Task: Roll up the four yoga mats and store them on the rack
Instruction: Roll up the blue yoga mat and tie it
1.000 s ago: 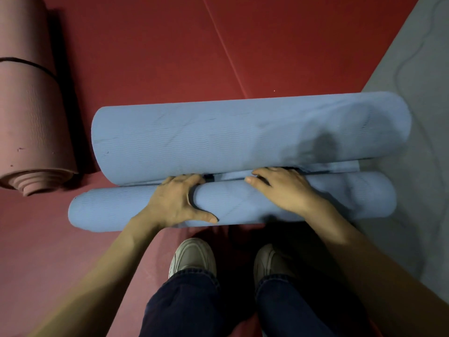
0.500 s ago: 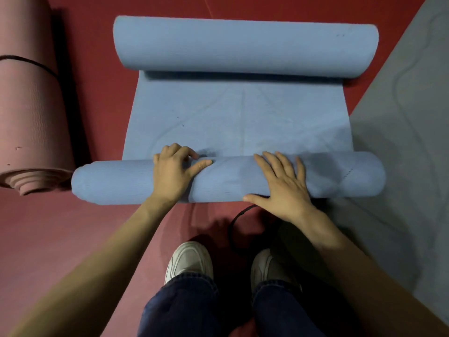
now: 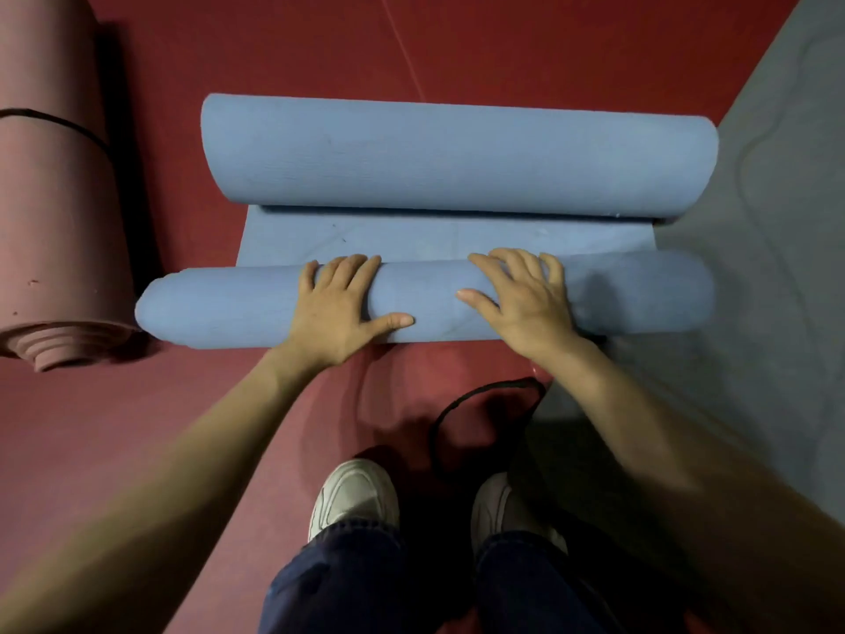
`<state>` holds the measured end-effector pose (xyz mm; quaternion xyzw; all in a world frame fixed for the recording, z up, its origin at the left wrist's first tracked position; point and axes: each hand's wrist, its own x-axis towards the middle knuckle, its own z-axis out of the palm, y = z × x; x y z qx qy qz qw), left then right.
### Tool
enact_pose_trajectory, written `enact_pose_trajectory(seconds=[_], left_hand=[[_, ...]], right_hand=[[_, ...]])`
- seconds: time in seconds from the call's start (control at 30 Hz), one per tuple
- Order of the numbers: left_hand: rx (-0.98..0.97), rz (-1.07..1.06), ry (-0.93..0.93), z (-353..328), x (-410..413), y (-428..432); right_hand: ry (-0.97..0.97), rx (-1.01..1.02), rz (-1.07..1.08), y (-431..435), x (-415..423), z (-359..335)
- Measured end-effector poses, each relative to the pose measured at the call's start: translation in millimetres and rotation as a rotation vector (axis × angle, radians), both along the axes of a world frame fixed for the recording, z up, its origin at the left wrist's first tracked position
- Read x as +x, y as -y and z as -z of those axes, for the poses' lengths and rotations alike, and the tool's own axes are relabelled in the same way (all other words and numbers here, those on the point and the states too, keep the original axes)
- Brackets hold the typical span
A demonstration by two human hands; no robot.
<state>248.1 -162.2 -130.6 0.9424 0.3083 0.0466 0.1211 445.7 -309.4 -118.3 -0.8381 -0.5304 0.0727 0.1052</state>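
Left hand [image 3: 340,308]: flat on the near roll [image 3: 205,308], fingers straight and spread, pressing to push it forward.
Right hand [image 3: 521,299]: likewise flat and spread, set apart so the roll likely turns evenly.
Blue mat [image 3: 434,235]: on the red floor [image 3: 548,48]; near roll, short flat strip, fatter far roll [image 3: 457,157].
Black strap [image 3: 484,404]: loose by the shoes [image 3: 352,496], probably for binding.
Pink mat [image 3: 55,199]: rolled, banded, at left.

The near roll [image 3: 219,308] lies crosswise before the shoes [image 3: 352,496], with the left hand [image 3: 336,308] and right hand [image 3: 526,299] on it. A flat strip [image 3: 411,240] joins it to the far roll [image 3: 457,157] behind. A rolled mat [image 3: 55,221] lies left, a flat mat [image 3: 754,313] right, and a strap [image 3: 480,395] between near roll and shoes.
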Motion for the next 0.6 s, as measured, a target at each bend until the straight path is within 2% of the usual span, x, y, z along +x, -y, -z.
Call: enact_pose_trajectory(seconds=[0.07,0.17,0.23,0.4,0.6], left_hand=[[-0.008,0.021,-0.007,-3.1,6.5,-11.4],[0.015,0.083,0.046,-1.8,7.8,-20.5],[0.023,0.139,0.006,-1.8,7.1,-27.1],[-0.010,0.146,-0.223,-14.5,19.0,-36.4],[-0.065,0.112,-0.224,-26.2,22.4,-34.6]], right_hand=[[0.013,0.013,0.009,1.2,-2.0,3.5],[0.014,-0.249,-0.120,0.0,9.9,-4.2],[0.065,-0.362,-0.169,-7.0,17.3,-11.1],[0.092,-0.399,-0.139,-26.7,21.5,-15.6],[0.082,-0.402,-0.169,-29.6,25.0,-21.8]])
